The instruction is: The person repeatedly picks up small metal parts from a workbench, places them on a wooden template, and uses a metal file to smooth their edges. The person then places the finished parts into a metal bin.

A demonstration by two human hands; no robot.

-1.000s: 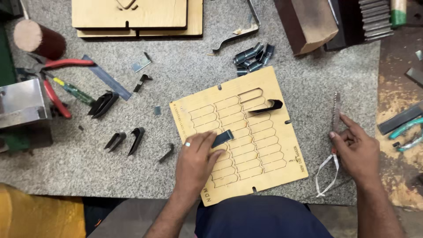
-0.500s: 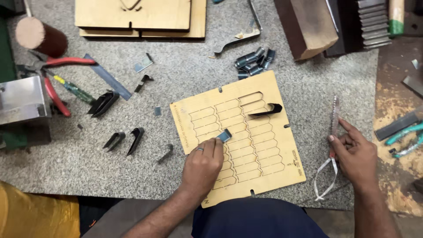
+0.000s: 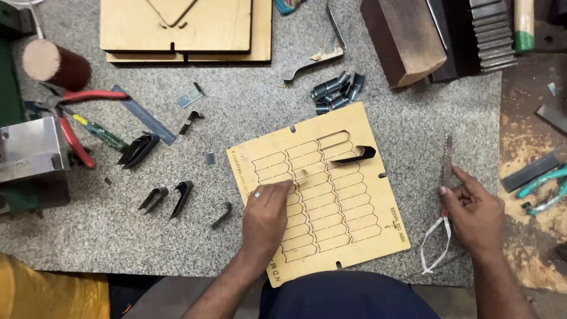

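Table (image 3: 378, 100): grey speckled mat over the work surface, crowded with tools.

Plywood template board (image 3: 348, 236): light wood, square, lying flat and turned at an angle in the middle of the mat, just in front of the person. Laser-cut outlines in rows; one slot at the upper right is open. Judged stiff, light, thin; best lifted by two opposite edges, since the webs between the cuts look liable to snap if pried.

Stacked plywood panels (image 3: 177, 35): at the far edge, well apart from the board.

Wooden block (image 3: 407, 35): far right, beside dark ridged parts.

Left hand (image 3: 266, 215): lies palm down on the board's left half, fingers curled and pressed to the cut rows. Whether a small piece sits under the fingertips cannot be told; the grip hides it.

Right hand (image 3: 475, 212): off the board, on the mat. Thumb and forefinger lightly pinch a thin serrated blade (image 3: 447, 159), grip nearly closed on its lower end.

Bent steel strip (image 3: 354, 155): dark, springy-looking, resting in the open slot. Edges probably sharp; hold by the flat flanks.

Loose bent strips (image 3: 165, 198): left of the board. Short strip offcuts (image 3: 336, 91): just above it.
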